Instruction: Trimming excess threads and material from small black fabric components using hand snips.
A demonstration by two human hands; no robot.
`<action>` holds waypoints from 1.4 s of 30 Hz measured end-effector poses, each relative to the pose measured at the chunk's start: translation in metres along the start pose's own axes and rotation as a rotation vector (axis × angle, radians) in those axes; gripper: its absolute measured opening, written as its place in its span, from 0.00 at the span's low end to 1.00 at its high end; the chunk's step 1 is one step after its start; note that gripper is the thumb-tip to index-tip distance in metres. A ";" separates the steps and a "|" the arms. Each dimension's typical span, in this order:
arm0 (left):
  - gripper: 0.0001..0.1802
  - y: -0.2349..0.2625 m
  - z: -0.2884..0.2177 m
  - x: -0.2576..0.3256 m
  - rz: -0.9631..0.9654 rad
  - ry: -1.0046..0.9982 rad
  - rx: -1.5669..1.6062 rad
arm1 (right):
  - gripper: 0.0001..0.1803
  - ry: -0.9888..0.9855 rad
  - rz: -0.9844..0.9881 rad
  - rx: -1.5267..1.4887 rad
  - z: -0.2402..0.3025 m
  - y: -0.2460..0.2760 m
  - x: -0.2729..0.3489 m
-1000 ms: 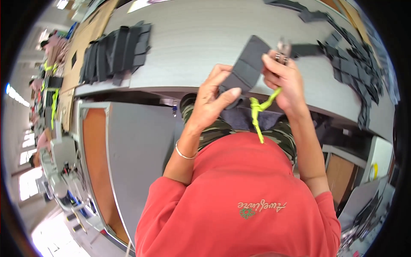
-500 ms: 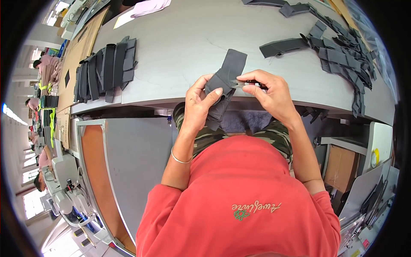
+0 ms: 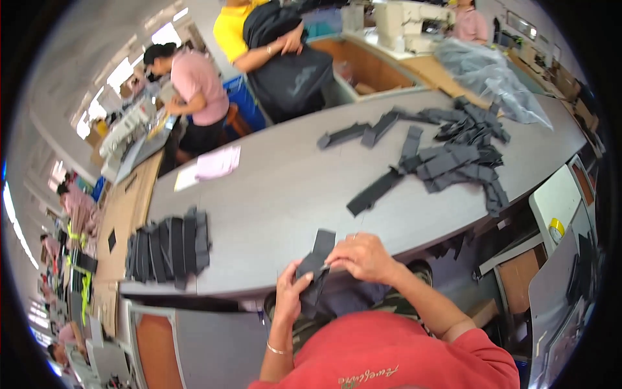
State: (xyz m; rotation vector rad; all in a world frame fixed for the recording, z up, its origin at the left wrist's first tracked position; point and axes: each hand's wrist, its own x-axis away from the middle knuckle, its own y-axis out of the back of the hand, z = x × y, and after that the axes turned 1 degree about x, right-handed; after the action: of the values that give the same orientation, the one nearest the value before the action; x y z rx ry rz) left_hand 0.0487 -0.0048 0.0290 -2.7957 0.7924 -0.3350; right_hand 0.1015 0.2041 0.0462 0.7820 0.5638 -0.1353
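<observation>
My left hand (image 3: pixel 289 293) is closed on a small stack of dark grey fabric strips (image 3: pixel 323 241), thumb on top, over the table's near edge. Close on its right, my right hand (image 3: pixel 364 258) is closed round thread snips (image 3: pixel 326 264). Just their metal tip shows, against the strips; my fingers hide the rest. A row of stacked dark strips (image 3: pixel 170 249) lies on the table to the left. A loose heap of similar dark pieces (image 3: pixel 447 165) is spread at the right, one long strip (image 3: pixel 374 192) reaching toward me.
Pink and white papers (image 3: pixel 218 163) lie at the table's far left. A clear plastic bag (image 3: pixel 495 84) rests at the far right edge. Beyond the grey table (image 3: pixel 272 194), a person in yellow holds a black garment (image 3: pixel 291 74); another in pink (image 3: pixel 197 84) bends at a sewing machine.
The view has tilted up, showing more of the room and people across the table. Both hands sit lower in the picture, still at the strips; the snips are now mostly hidden.
</observation>
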 end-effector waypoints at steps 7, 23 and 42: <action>0.13 0.004 0.007 -0.006 0.057 -0.119 -0.225 | 0.15 -0.207 -0.066 -0.242 0.028 0.011 -0.008; 0.13 -0.007 -0.010 -0.002 0.080 -0.464 -0.918 | 0.09 -0.276 0.144 0.062 0.023 -0.014 -0.004; 0.11 -0.004 -0.004 -0.010 0.039 -0.681 -1.073 | 0.05 -0.655 0.085 -0.746 0.013 -0.028 0.002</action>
State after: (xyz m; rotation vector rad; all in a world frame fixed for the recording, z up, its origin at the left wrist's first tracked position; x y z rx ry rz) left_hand 0.0411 0.0032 0.0326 -3.3466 1.0110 1.3674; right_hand 0.0997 0.1755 0.0345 0.0094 -0.0638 -0.0848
